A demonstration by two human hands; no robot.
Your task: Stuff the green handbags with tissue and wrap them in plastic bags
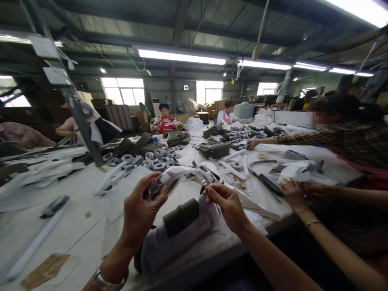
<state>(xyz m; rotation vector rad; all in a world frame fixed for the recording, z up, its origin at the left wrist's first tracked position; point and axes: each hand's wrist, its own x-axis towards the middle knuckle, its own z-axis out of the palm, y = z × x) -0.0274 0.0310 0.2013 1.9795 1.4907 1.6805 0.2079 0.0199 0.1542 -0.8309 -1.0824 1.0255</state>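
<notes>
A dark green bag (182, 217) lies on the table close in front of me, largely covered by white wrapping (178, 248). Its curved handle (184, 171) is wrapped in pale, shiny film and arches up above it. My left hand (141, 202) is closed round the left part of this handle. On the other side, my right hand (228, 206) pinches with thumb and forefinger near the handle's right end and the edge of the white wrapping. What lies between those fingertips is too small to tell.
At the right, a co-worker's hands (295, 196) work close to mine, and another person's arm (279, 140) reaches across. Several grey coiled strips (160, 159) and green bags (215, 149) lie farther back. A metal post (85, 129) rises at left; a brown card (45, 270) lies near.
</notes>
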